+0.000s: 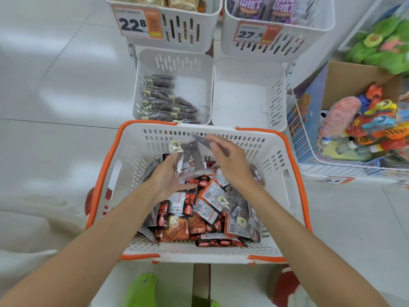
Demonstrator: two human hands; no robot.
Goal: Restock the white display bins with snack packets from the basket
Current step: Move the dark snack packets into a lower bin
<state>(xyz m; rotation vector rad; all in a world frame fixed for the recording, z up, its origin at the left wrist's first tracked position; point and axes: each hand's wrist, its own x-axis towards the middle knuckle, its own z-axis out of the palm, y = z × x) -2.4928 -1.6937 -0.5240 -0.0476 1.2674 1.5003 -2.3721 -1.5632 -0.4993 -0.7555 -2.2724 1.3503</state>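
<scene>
Left hand (168, 173) seemingly pinches crinkly clear packet (191, 157).

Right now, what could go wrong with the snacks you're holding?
The left hand seems to pinch the clear packet only by its edge, so it could drop into the basket. The basket mixes red-and-black packets with clear ones; a wrong kind might land in the lower left bin of dark snacks.

Basket (104, 173): white, orange rim. Snack packets (199, 207) inside: red, black, orange, white barcode labels. Clear packet (189, 157): dark brown contents, pale yellow sticker. Display bins (247, 94): white, slotted walls. Price tags (137, 24): white and orange, black digits. Upper-right packets (281, 7): purple. Plush toy (380, 45): green. Floor (55, 140): pale grey tiles.
</scene>
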